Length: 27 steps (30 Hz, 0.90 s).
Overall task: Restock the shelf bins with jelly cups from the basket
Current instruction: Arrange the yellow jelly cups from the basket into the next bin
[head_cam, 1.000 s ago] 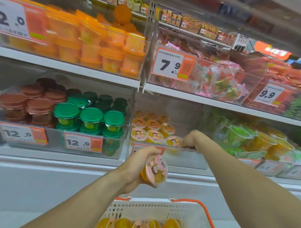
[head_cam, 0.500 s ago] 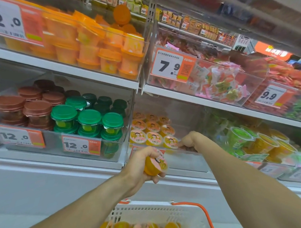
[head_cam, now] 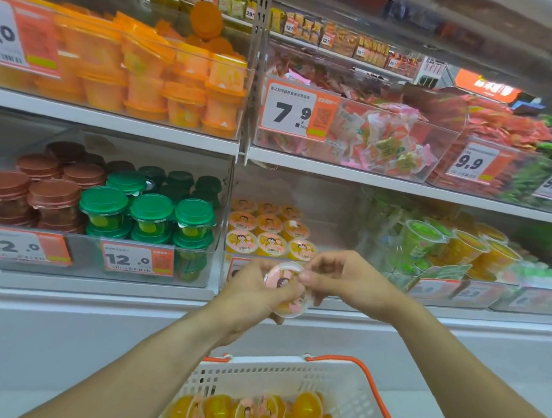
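Jelly cup point(head_cam: 288, 289) sat gripped in the left hand point(head_cam: 258, 290), the right hand point(head_cam: 339, 278) pinching its rim — the bin point(head_cam: 325, 226) lay just beyond and above, basket point(head_cam: 274, 374) below.

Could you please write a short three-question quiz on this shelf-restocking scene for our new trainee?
1. True or false: both hands touch the jelly cup.
2. Which lids share the clear bin with the brown-lidded cups? A) green B) blue C) white
3. What sits in the white basket below the arms?

Key: 1. True: left hand holds it, right hand pinches its rim. 2. A, green-lidded cups. 3. More yellow jelly cups.
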Motion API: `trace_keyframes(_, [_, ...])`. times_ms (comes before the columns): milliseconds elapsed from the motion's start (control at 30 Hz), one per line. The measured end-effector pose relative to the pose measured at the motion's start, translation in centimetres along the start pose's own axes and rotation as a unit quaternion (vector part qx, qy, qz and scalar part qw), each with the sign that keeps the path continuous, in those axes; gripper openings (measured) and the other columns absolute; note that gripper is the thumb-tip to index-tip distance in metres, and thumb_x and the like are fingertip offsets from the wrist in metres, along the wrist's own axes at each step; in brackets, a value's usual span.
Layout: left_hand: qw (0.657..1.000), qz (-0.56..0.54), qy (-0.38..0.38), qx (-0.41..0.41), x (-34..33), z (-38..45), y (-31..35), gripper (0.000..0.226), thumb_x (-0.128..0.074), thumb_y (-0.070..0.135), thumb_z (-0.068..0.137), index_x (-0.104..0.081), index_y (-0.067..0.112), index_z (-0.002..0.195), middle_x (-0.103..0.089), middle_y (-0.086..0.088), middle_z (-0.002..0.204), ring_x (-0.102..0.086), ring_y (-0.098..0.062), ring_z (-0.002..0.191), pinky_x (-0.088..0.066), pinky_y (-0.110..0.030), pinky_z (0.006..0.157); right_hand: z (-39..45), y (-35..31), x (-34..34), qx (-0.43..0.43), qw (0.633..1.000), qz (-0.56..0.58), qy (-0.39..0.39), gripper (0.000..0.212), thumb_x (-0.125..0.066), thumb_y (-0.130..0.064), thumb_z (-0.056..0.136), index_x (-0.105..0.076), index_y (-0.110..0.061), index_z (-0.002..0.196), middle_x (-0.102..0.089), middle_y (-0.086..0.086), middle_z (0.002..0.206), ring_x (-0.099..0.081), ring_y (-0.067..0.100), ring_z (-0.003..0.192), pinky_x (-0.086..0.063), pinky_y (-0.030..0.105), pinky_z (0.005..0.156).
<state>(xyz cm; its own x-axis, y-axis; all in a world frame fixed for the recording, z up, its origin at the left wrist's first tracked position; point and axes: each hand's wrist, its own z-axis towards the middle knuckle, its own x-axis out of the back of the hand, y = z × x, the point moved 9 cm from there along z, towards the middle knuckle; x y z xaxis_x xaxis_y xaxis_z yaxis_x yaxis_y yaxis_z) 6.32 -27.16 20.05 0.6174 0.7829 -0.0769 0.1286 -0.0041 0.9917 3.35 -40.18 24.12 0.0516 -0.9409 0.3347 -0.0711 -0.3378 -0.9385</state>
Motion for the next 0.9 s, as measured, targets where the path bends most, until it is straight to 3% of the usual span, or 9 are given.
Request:
trace_keyframes(133, [0.998,0.029,0.061,-0.014,1.2,0.2,0.0,0.057,-0.089,0.032,0.068,-0.058,0.017,0.112,-0.070,-0.005,0.107,-0.070,-0.018,0.091,-0.055,-0.031,0.069,-0.8,1.9,-0.1,-0.037,0.997,0.072,0.001,0.025,-0.071,-0.013,0.082,-0.061,0.004,0.097,-0.069,0.026,0.081,-0.069,0.028,0.069,-0.061,0.036,0.072])
trace_keyframes(267, [0.995,0.012,0.046,-0.083,0.8,0.1,1.9,0.026,-0.074,0.022,0.088,-0.070,0.025,0.113,-0.075,0.006,0.104,-0.068,-0.011,0.096,-0.056,-0.021,0.071,-1.2,2.7,-0.3,-0.044,0.990,0.133,0.002,0.035,-0.071,-0.007,0.082,-0.059,0.006,0.111,-0.067,0.037,0.096,-0.071,0.038,0.084,-0.061,0.040,0.078])
trace_keyframes(367, [0.991,0.012,0.059,-0.115,0.7,0.1,2.9,0.019,-0.064,0.028,0.095,-0.067,0.033,0.113,-0.075,0.004,0.095,-0.064,-0.014,0.078,-0.053,-0.022,0.064,-0.9,2.5,0.5,-0.016,0.983,0.168,0.072,0.036,-0.071,-0.006,0.079,-0.056,0.011,0.108,-0.070,0.030,0.082,-0.071,0.031,0.070,-0.060,0.034,0.066])
trace_keyframes(500, [0.992,0.004,0.101,-0.079,1.1,0.8,2.3,0.038,-0.059,0.025,0.098,-0.045,0.040,0.131,-0.061,0.010,0.104,-0.068,-0.022,0.089,-0.056,-0.035,0.069,-0.3,2.7,3.3,-0.007,0.958,0.212,0.192,0.022,-0.065,0.004,0.087,-0.056,0.011,0.106,-0.069,0.022,0.073,-0.067,0.024,0.060,-0.058,0.028,0.060])
trace_keyframes(600, [0.980,0.123,0.118,-0.107,1.6,1.1,2.0,0.048,-0.060,0.018,0.096,-0.048,0.034,0.139,-0.057,0.012,0.108,-0.065,-0.010,0.075,-0.054,-0.032,0.074,1.5,2.9,7.0,-0.033,0.929,0.260,0.261,0.017,-0.063,0.004,0.090,-0.058,0.010,0.106,-0.067,0.017,0.074,-0.065,0.019,0.059,-0.058,0.024,0.059])
trace_keyframes(700, [0.975,0.169,0.112,-0.093,2.0,1.5,0.9,0.041,-0.058,0.016,0.095,-0.053,0.032,0.133,-0.056,0.013,0.116,-0.062,0.006,0.083,-0.051,-0.023,0.085,5.6,4.0,10.9,-0.083,0.916,0.239,0.311,0.024,-0.061,0.004,0.093,-0.057,0.015,0.114,-0.065,0.017,0.075,-0.064,0.018,0.059,-0.058,0.023,0.054])
trace_keyframes(767, [0.974,0.182,0.098,-0.095,1.6,1.7,0.8,0.039,-0.057,0.014,0.095,-0.054,0.033,0.129,-0.051,0.014,0.120,-0.059,0.009,0.085,-0.050,-0.015,0.076,8.7,6.2,12.8,-0.139,0.905,0.240,0.322,0.027,-0.060,0.004,0.094,-0.057,0.014,0.118,-0.065,0.016,0.079,-0.063,0.018,0.063,-0.056,0.022,0.048])
trace_keyframes(900, [0.968,0.202,0.104,-0.103,1.5,2.3,0.4,0.032,-0.056,0.016,0.095,-0.053,0.035,0.120,-0.049,0.013,0.114,-0.056,0.012,0.080,-0.044,-0.011,0.069,13.7,10.8,14.4,-0.215,0.893,0.216,0.332,0.031,-0.051,0.004,0.099,-0.052,0.006,0.130,-0.060,0.012,0.078,-0.058,0.016,0.058,-0.047,0.020,0.035])
